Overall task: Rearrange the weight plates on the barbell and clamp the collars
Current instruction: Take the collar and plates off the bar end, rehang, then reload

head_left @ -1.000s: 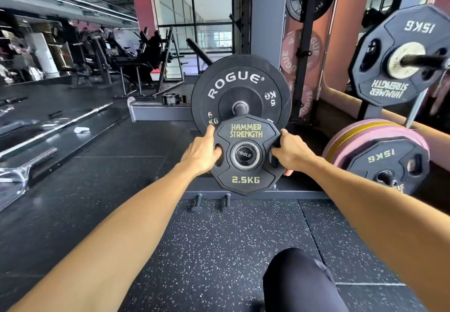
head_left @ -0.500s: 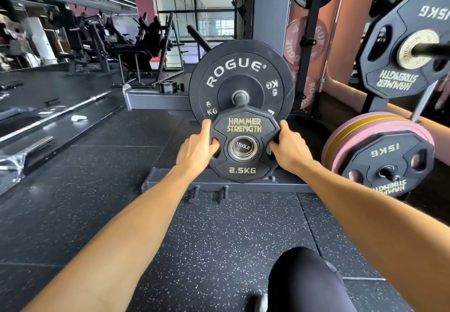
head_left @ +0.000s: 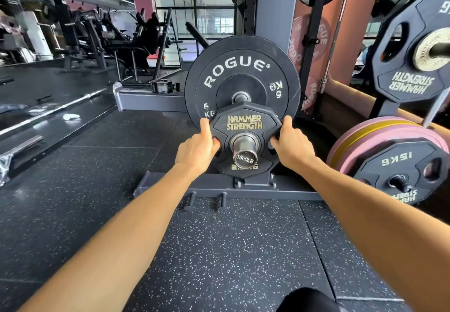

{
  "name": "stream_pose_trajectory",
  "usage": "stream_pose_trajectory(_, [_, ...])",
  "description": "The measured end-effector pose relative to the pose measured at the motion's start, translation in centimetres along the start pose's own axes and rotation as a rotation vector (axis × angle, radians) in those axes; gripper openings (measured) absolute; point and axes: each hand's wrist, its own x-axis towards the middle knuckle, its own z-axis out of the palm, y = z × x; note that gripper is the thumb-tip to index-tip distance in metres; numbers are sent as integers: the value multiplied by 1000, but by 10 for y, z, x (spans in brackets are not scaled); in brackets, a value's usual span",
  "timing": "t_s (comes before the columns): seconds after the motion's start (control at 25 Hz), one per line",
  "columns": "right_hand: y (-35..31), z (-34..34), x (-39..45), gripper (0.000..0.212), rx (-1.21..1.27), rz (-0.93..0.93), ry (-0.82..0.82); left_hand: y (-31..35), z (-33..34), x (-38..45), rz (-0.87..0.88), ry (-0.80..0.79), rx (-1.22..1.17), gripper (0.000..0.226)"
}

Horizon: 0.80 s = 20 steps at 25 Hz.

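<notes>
Where the view starts, nearest the camera, a dark-clad knee (head_left: 309, 299) over black rubber flooring (head_left: 231, 250) flecked with white, laid in large tiles with visible seams. Two bare forearms reaching forward over it. Further on, a grey steel rack base (head_left: 170, 187) lying across the floor, with two short black pegs (head_left: 207, 201) sticking out toward the camera.

Just above that, both hands on the small black Hammer Strength plate (head_left: 244, 123), marked 2.5 kg though partly hidden: left hand (head_left: 198, 152) gripping its left edge, fingers curled into the cut-out and thumb up along the rim; right hand (head_left: 291, 147) gripping the right edge the same way. Plate threaded on the barbell sleeve (head_left: 244, 153), whose chrome end cap reads 1500LB and pokes out toward the camera. Behind it on the same sleeve, apart from it, a larger black Rogue 5 kg bumper plate (head_left: 241, 68).

To the right, pink and yellow bumper plates (head_left: 379, 129) standing on edge behind a black 15 kg plate (head_left: 399, 165); higher up, another black Hammer Strength plate (head_left: 411, 56) on a storage peg. To the left, a bare barbell (head_left: 56, 110) lying on the dark floor. Farther back, grey rack uprights (head_left: 272, 2), black benches and machines (head_left: 136, 41), a red column, and tall gridded windows (head_left: 194, 2) letting in daylight.
</notes>
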Motion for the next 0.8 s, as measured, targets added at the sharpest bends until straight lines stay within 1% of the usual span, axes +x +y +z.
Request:
stream_pose_trajectory(0.08, [2,7,14,39,-69,-2,36,-3,7,13,-6,-7,52,39])
stream_pose_trajectory(0.2, [3,17,35,28,-152,11,70,-4,17,36,-14,-31,118,45])
stream_pose_trajectory(0.36, [4,32,83,30,-291,56,45,-4,32,85,-55,-113,98,49])
stream_pose_trajectory(0.52, [12,53,137,32,-325,91,49,-10,53,135,-80,-157,85,53])
stream_pose_trajectory(0.68, [20,73,184,31,-367,72,68,-16,76,181,-111,-158,39,63])
stream_pose_trajectory(0.8, [25,86,216,37,-398,64,81,-20,94,211,-152,-136,27,70])
